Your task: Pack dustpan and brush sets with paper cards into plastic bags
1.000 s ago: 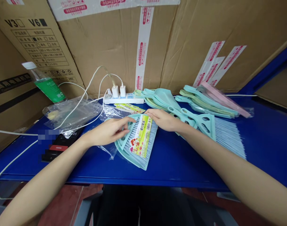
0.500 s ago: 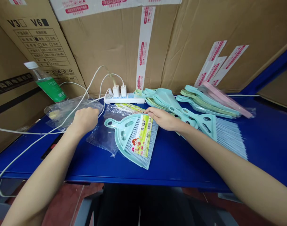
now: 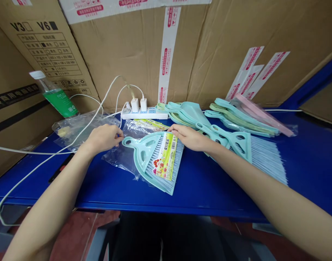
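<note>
A light teal dustpan (image 3: 140, 150) lies on the blue table, with a matching brush (image 3: 155, 159) nested in it. Across the bristles runs a yellow-green printed card (image 3: 167, 156). My right hand (image 3: 188, 137) is closed at the card's top edge, thumb and fingers gripping the set there. Just left of the dustpan's ring handle hovers my left hand (image 3: 103, 138), its fingers curled in a pinch; what they hold, if anything, is hidden. Under and behind the dustpan is a clear plastic bag (image 3: 118, 159). Another printed card (image 3: 152, 124) lies behind it.
Teal and green dustpans (image 3: 191, 112) and loose brushes (image 3: 266, 156) are at the right. Wrapped sets (image 3: 244, 117), one pink, lean farther back. A power strip (image 3: 155, 115) with white cables, a green-labelled bottle (image 3: 58, 99) and cardboard boxes (image 3: 133, 50) stand behind.
My left hand has moved right to the dustpan's handle, its fist loosening into a pinch. My right hand and the dustpan set stay in place.
</note>
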`<state>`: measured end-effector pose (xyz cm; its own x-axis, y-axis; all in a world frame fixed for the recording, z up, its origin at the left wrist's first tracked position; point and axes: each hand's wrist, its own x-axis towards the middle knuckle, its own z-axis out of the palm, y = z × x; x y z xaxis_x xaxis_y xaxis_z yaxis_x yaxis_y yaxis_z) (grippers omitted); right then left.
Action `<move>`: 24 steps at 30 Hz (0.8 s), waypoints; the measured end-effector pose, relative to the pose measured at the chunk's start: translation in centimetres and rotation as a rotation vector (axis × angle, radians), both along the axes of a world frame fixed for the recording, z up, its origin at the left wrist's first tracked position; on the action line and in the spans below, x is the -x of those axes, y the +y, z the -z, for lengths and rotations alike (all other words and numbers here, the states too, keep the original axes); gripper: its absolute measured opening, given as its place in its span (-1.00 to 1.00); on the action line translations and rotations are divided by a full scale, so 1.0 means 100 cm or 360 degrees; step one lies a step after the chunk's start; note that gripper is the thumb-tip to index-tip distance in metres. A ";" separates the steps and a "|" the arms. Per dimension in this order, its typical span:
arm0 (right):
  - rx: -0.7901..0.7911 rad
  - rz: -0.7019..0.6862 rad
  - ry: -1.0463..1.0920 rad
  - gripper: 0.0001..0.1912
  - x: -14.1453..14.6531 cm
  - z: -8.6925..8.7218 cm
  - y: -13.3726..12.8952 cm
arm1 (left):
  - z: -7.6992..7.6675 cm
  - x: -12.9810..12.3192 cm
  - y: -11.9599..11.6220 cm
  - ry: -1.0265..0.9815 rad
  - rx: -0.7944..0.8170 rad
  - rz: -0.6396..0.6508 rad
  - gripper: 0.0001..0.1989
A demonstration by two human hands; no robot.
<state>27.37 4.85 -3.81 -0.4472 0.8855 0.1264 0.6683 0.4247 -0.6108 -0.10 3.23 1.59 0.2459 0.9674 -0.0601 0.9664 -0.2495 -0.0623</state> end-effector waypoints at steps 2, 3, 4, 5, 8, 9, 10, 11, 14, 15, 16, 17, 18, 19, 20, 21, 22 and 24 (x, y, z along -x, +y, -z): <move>0.0010 0.0017 -0.0024 -0.75 0.000 0.000 0.000 | 0.001 -0.001 0.000 0.0041 -0.0030 -0.0015 -0.79; 0.0016 0.0026 -0.0035 -0.75 0.001 -0.001 -0.001 | 0.001 -0.002 0.000 0.0057 -0.0038 -0.0027 -0.78; 0.0020 0.0035 -0.0045 -0.75 0.001 -0.001 -0.001 | 0.001 -0.003 0.000 0.0068 -0.0042 -0.0041 -0.78; 0.0024 0.0043 -0.0054 -0.75 0.002 -0.002 -0.001 | 0.001 -0.004 -0.001 0.0074 -0.0041 -0.0052 -0.78; 0.0039 0.0054 -0.0076 -0.74 0.003 -0.004 -0.002 | 0.001 -0.007 -0.002 0.0105 -0.0050 -0.0072 -0.79; 0.0049 0.0051 -0.0083 -0.74 0.003 -0.004 -0.003 | 0.002 -0.007 -0.001 0.0119 -0.0061 -0.0072 -0.80; 0.0063 0.0045 -0.0090 -0.74 0.003 -0.005 -0.003 | 0.003 -0.007 -0.001 0.0132 -0.0073 -0.0067 -0.80; 0.0078 0.0037 -0.0096 -0.74 0.003 -0.006 -0.003 | 0.004 -0.007 -0.001 0.0142 -0.0089 -0.0060 -0.80; 0.0130 0.0014 -0.0102 -0.70 0.002 -0.007 -0.004 | 0.005 -0.008 -0.001 0.0157 -0.0103 -0.0071 -0.81; 0.0147 0.0012 -0.0099 -0.69 0.002 -0.008 -0.004 | 0.005 -0.009 -0.001 0.0159 -0.0090 -0.0089 -0.81; 0.0164 0.0011 -0.0094 -0.69 0.002 -0.008 -0.004 | 0.005 -0.010 -0.001 0.0161 -0.0068 -0.0111 -0.81; 0.0184 0.0014 -0.0086 -0.69 0.001 -0.008 -0.004 | 0.005 -0.011 -0.001 0.0160 -0.0044 -0.0134 -0.81; 0.0205 0.0018 -0.0077 -0.70 0.002 -0.008 -0.004 | 0.004 -0.012 -0.002 0.0158 -0.0017 -0.0157 -0.81; 0.0230 0.0022 -0.0067 -0.71 0.002 -0.008 -0.004 | 0.003 -0.013 -0.002 0.0154 0.0004 -0.0176 -0.81; 0.0258 0.0026 -0.0055 -0.72 0.002 -0.008 -0.005 | 0.003 -0.013 -0.002 0.0149 0.0021 -0.0189 -0.81; 0.0286 0.0026 -0.0043 -0.73 0.003 -0.008 -0.005 | 0.003 -0.014 -0.003 0.0144 0.0035 -0.0199 -0.81; 0.0309 0.0025 -0.0033 -0.73 0.003 -0.009 -0.005 | 0.003 -0.015 -0.003 0.0137 0.0048 -0.0206 -0.81; 0.0375 0.0017 0.0021 -0.72 0.005 -0.010 -0.006 | 0.003 -0.015 -0.003 0.0130 0.0074 -0.0210 -0.82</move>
